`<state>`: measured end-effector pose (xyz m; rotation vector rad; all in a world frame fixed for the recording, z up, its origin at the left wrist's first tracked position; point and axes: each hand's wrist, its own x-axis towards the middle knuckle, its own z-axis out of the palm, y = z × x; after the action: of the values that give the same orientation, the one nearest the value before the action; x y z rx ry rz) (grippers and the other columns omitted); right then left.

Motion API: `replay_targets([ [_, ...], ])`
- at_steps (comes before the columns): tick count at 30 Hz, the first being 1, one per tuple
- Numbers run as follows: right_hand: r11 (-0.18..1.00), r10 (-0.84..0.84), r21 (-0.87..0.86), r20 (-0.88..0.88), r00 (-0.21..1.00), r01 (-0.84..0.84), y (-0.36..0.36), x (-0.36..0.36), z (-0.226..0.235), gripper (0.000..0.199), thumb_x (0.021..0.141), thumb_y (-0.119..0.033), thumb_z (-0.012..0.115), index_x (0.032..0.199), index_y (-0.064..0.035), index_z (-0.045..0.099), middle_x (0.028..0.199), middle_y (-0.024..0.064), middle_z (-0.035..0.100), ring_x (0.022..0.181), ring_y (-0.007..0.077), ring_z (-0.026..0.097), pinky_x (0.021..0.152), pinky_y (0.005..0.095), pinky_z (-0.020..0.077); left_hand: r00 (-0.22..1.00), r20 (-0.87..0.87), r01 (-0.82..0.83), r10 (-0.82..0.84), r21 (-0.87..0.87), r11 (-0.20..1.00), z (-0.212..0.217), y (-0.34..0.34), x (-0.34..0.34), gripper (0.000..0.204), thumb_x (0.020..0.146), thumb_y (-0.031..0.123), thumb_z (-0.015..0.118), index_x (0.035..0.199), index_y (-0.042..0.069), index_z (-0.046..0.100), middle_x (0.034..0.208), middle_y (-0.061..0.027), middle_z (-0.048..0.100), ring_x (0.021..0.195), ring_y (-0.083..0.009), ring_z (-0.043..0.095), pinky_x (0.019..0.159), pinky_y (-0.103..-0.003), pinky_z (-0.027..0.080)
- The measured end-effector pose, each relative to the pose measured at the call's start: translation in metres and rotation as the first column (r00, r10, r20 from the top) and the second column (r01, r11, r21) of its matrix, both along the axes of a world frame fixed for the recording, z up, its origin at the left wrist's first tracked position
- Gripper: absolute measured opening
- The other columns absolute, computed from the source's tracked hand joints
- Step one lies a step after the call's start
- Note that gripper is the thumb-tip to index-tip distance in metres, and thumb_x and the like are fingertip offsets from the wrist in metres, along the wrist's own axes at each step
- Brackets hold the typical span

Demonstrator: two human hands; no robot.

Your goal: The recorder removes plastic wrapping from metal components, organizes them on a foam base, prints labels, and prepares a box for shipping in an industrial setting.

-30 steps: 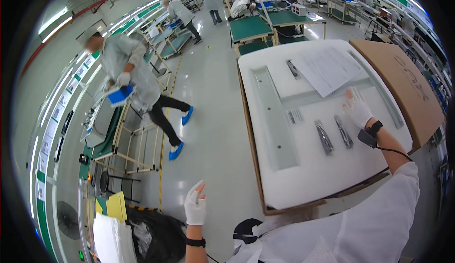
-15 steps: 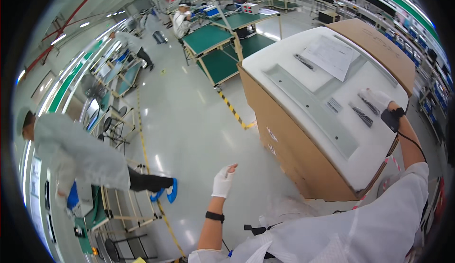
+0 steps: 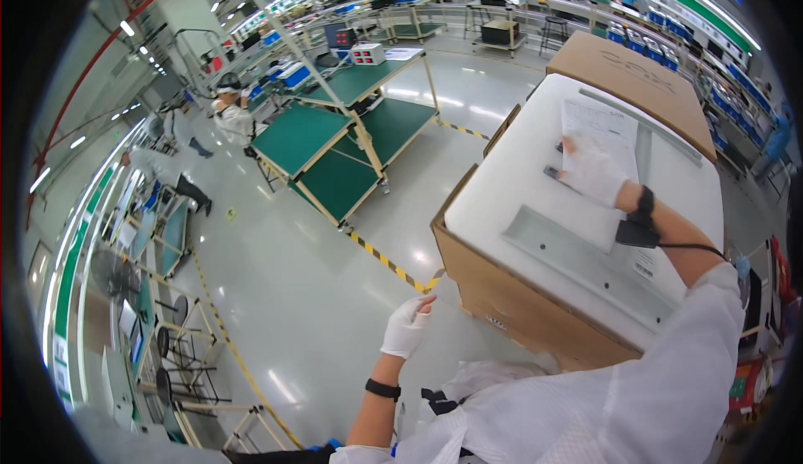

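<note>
My right hand (image 3: 592, 173), in a white glove with bare fingertips, reaches over the white foam slab (image 3: 493, 205) on a brown carton (image 3: 477, 276). It partly covers a printed paper sheet (image 3: 615, 125). Its blurred fingers meet a small dark packet (image 3: 553, 172); whether they grip it is unclear. A grey-green strip with dark holes (image 3: 577, 265) shows in the foam's recess, with a barcode label (image 3: 643, 263) beside it. Left of the carton, my left hand (image 3: 407, 328), gloved likewise, hangs above the floor with curled fingers and nothing visible in them.
Behind the foam stands another brown carton surface (image 3: 623, 62). Green-topped workbenches (image 3: 301, 138) on wheels stand ahead, with yellow-black floor tape (image 3: 381, 259) between. A person (image 3: 232, 117) is by the benches. Stools (image 3: 176, 338) line the left side. A cable (image 3: 694, 248) trails from my right wrist.
My right hand has moved from the packets on the foam's right side to the one beside the paper. The view has turned right; my left hand remains curled.
</note>
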<state>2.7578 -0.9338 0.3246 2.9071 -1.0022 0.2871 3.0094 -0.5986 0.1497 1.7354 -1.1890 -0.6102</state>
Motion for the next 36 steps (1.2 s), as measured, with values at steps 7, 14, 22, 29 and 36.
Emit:
replay_targets([
  [7,0.991,-0.095,-0.062,0.321,0.942,0.121,-0.066,0.052,-0.095,0.073,0.078,-0.028,0.067,0.137,0.0013,0.036,0.133,0.025,0.043,0.123,0.0411,0.041,0.105,0.044,0.0327,0.977,-0.148,0.163,-0.155,0.045,0.986,-0.008,-0.084,0.127,0.026,0.093,0.019,0.055,0.111,0.002,0.063,0.11,-0.0112,0.065,0.104,-0.0201,0.06,0.091,-0.03,0.045],
  [14,0.609,-0.688,-0.357,0.207,0.696,0.708,0.036,-0.191,-0.04,0.055,0.077,-0.022,0.061,0.124,-0.0012,0.041,0.121,0.0236,0.047,0.115,0.0389,0.044,0.101,0.046,0.0324,0.901,0.036,0.41,-0.433,0.259,0.875,-0.071,-0.186,0.251,0.027,0.095,0.02,0.051,0.111,0.003,0.065,0.108,-0.0087,0.067,0.102,-0.0181,0.062,0.092,-0.029,0.044],
  [22,0.378,-0.887,0.04,0.301,0.35,0.925,0.136,-0.163,-0.071,0.07,0.082,-0.004,0.058,0.144,-0.0035,0.026,0.144,0.0173,0.034,0.129,0.032,0.038,0.103,0.0396,0.0367,0.867,0.051,0.478,-0.496,0.201,0.855,-0.073,-0.369,0.311,0.033,0.096,0.026,0.049,0.113,0.002,0.063,0.109,-0.0144,0.066,0.103,-0.0235,0.063,0.091,-0.032,0.046],
  [29,0.637,-0.766,0.077,0.179,0.618,0.767,0.0,0.144,-0.053,0.075,0.077,-0.03,0.067,0.138,0.0006,0.037,0.14,0.0222,0.036,0.131,0.0371,0.033,0.112,0.043,0.0222,0.459,-0.222,0.823,-0.86,-0.257,0.506,0.023,-0.515,0.178,0.043,0.088,0.008,0.053,0.13,0.002,0.049,0.142,-0.013,0.042,0.133,-0.0263,0.037,0.103,-0.037,0.037],
  [36,0.464,-0.872,0.003,0.177,0.457,0.886,-0.02,0.225,-0.078,0.075,0.078,-0.035,0.064,0.138,0.0021,0.038,0.138,0.0248,0.038,0.132,0.0357,0.033,0.112,0.0448,0.0223,0.099,0.53,0.951,-0.842,-0.299,-0.077,0.034,-0.562,0.133,0.051,0.077,0.011,0.063,0.126,0.002,0.052,0.139,-0.017,0.043,0.129,-0.0429,0.036,0.102,-0.046,0.036],
])
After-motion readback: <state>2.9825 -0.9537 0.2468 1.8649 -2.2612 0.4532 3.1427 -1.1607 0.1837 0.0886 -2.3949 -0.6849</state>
